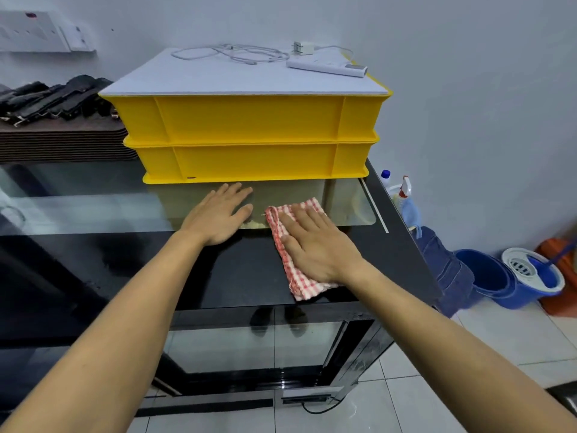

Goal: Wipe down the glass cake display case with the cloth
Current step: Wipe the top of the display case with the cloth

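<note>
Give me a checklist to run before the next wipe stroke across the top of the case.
1. Red checked cloth flat under right hand: ok.
2. Left hand flat on the display case top, bracing: ok.
3. Path toward the back: not ok, yellow crates cover it.
4. Cable and power strip clear of the cloth: ok.
5. Cloth damp: cannot tell.

Both arms outstretched, left grip (218,214) and right grip (315,245) flat.
</note>
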### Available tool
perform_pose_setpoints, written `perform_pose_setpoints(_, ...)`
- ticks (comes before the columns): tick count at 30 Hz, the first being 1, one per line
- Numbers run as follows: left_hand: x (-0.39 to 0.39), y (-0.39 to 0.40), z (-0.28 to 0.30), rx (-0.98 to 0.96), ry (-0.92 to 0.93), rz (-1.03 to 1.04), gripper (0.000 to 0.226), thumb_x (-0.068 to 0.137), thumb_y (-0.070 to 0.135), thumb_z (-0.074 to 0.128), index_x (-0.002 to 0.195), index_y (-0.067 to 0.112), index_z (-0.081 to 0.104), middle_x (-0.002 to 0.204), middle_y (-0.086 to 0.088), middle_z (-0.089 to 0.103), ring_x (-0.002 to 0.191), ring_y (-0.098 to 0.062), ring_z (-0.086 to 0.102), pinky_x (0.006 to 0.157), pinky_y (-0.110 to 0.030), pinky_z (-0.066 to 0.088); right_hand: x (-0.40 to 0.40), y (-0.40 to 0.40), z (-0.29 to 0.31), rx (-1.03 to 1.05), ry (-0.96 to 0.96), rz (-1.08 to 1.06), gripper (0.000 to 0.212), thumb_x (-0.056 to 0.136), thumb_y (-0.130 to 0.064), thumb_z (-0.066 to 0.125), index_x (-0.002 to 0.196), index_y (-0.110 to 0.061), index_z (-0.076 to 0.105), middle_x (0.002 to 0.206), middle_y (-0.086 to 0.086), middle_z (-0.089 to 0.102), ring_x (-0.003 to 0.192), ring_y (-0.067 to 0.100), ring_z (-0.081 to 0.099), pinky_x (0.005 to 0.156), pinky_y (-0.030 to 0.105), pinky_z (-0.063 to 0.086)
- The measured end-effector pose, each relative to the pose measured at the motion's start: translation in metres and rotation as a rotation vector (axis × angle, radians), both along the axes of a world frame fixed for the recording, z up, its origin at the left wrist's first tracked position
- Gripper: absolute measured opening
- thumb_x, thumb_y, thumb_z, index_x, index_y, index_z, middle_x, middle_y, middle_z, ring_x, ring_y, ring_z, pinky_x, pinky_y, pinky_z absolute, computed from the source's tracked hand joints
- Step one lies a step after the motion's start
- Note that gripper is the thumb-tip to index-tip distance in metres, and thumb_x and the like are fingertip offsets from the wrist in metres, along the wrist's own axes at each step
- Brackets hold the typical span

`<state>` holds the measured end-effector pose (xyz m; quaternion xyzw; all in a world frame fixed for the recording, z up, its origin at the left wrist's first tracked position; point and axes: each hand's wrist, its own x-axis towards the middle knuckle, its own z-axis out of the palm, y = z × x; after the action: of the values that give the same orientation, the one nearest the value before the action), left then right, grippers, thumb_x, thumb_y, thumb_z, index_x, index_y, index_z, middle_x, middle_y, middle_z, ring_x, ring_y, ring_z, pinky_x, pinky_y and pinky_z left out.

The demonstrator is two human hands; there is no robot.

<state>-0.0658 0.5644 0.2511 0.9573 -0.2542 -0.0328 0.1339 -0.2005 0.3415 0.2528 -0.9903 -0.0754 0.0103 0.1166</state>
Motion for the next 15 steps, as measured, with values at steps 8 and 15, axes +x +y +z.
perform_pose_setpoints(8,0.000,0.000,-0.001,0.010,-0.006,0.015,0.059,0.110,0.056,0.023,0.166,0.038,0.017,0.175,0.009,0.006,0.162,-0.018,0.001,0.130,-0.040,0.000,0.006,-0.118,0.006,-0.072,0.062,-0.271,0.064,0.107,-0.056,0.005,0.166,-0.031,0.000,0.175,0.001,-0.005,0.161,0.020,-0.010,0.129,0.038,-0.009)
perform_pose_setpoints(15,0.003,0.001,-0.001,0.014,0.017,-0.001,0.059,0.110,0.055,0.023,0.166,0.036,0.016,0.175,0.008,0.005,0.162,-0.018,0.000,0.129,-0.041,-0.002,0.033,-0.003,0.006,-0.073,0.045,-0.085,0.063,0.110,-0.049,0.008,0.167,-0.024,-0.001,0.174,0.008,-0.007,0.161,0.026,-0.012,0.130,0.043,-0.010)
